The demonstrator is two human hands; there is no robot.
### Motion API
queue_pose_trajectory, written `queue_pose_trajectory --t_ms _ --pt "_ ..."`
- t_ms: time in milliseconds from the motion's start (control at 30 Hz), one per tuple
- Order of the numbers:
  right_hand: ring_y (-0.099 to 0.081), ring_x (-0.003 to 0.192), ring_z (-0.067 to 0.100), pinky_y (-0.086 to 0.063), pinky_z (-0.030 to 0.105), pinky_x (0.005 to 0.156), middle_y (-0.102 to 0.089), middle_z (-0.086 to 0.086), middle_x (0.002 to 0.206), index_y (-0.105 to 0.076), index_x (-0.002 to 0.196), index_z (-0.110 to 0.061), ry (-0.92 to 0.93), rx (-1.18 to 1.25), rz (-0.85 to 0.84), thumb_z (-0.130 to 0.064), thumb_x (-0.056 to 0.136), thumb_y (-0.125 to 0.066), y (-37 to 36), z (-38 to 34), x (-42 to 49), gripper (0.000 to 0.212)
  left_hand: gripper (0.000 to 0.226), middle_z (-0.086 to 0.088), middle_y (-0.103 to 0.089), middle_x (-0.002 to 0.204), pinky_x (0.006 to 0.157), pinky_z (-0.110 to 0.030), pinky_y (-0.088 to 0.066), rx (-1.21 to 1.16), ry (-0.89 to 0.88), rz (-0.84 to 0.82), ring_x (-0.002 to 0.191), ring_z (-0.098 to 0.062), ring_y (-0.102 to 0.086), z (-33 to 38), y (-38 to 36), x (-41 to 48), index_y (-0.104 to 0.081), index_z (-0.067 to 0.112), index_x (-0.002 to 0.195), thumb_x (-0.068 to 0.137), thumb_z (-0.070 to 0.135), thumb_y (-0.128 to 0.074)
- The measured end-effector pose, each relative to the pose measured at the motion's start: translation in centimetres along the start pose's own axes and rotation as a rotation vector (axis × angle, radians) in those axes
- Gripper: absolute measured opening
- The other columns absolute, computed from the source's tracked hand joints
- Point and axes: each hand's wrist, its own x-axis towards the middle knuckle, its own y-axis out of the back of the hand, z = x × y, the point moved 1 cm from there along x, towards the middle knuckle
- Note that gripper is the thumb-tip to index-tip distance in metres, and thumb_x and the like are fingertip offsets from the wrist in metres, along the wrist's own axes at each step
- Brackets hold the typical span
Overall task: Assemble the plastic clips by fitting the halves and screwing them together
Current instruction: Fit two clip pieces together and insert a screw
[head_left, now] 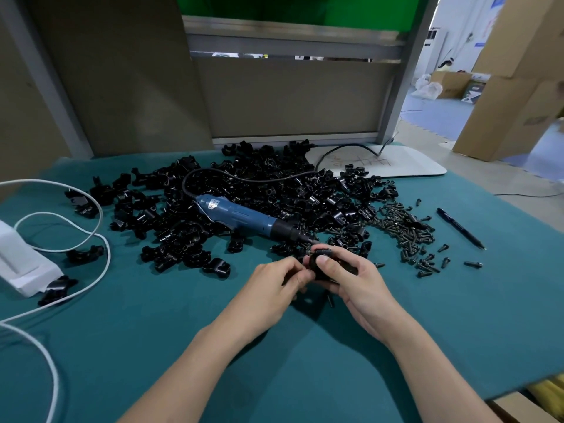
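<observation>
My right hand (354, 280) grips a black plastic clip (323, 254) just above the green table mat, thumb pressed on its top. My left hand (282, 283) pinches at the clip's left side; what its fingertips hold is hidden. A big heap of black clip halves (244, 184) lies behind my hands. A blue electric screwdriver (244, 218) rests on the heap, its tip pointing at the held clip. A pile of dark screws (406, 227) lies to the right. One loose screw (330, 300) lies under my right hand.
A black pen (460, 228) lies at the far right of the mat. A white box (21, 264) and white cable (97, 227) sit at the left, with stray clip halves (58, 290) beside them. A white board (396, 163) lies at the back right. Cardboard boxes (518, 87) stand beyond the table.
</observation>
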Motion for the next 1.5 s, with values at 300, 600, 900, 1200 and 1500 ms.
queue_pose_trajectory --t_ms 300,600,900,1200,1500 --pt "-0.072 0.113 0.03 -0.06 0.035 0.089 -0.076 0.017 0.115 -0.079 0.109 -0.016 -0.044 0.012 0.012 -0.026 0.087 -0.075 0.0 0.0 0.1 0.025 0.011 0.023 -0.053 0.087 0.071 -0.008 -0.035 0.232 -0.227 0.055 0.081 0.005 -0.049 0.6 0.2 -0.7 -0.06 0.018 0.096 0.101 0.028 -0.061" --pt "-0.072 0.111 0.03 -0.061 0.035 0.086 -0.075 0.021 0.115 -0.079 0.109 -0.009 -0.046 0.127 0.029 -0.032 0.074 -0.085 0.3 0.1 0.5 0.043 0.018 0.025 -0.061 0.094 0.073 -0.008 -0.04 0.088 -0.126 0.073 0.093 0.007 -0.056 0.4 -0.1 -0.4 -0.064 0.027 0.104 0.1 0.043 -0.058" --pt "-0.072 0.113 0.03 -0.06 0.041 0.094 -0.076 0.015 0.116 -0.08 0.109 -0.018 -0.022 0.002 0.007 -0.037 0.07 -0.088 0.0 0.0 0.2 0.044 0.023 0.012 -0.072 0.08 0.065 -0.018 -0.048 -0.095 0.039 -0.08 0.065 -0.001 -0.061 0.4 0.3 0.1 -0.065 0.028 0.084 0.102 0.038 -0.056" --pt "-0.073 0.11 0.031 -0.06 0.035 0.088 -0.076 0.016 0.115 -0.08 0.11 -0.017 -0.046 -0.045 -0.021 -0.029 0.081 -0.083 -0.2 -0.1 0.0 0.032 0.011 0.018 -0.068 0.081 0.062 -0.014 -0.04 0.055 -0.068 -0.065 0.076 0.001 -0.06 0.1 0.9 -0.1 -0.065 0.032 0.087 0.097 0.035 -0.065" --pt "-0.074 0.105 0.029 -0.061 0.036 0.087 -0.076 0.02 0.113 -0.08 0.105 -0.008 -0.078 0.074 0.009 -0.021 0.085 -0.076 0.2 -0.1 0.2 0.024 0.018 0.002 -0.061 0.097 0.08 -0.03 -0.043 0.497 -0.439 0.063 0.09 -0.016 -0.053 1.0 0.4 -0.3 -0.062 0.012 0.104 0.104 0.028 -0.054"
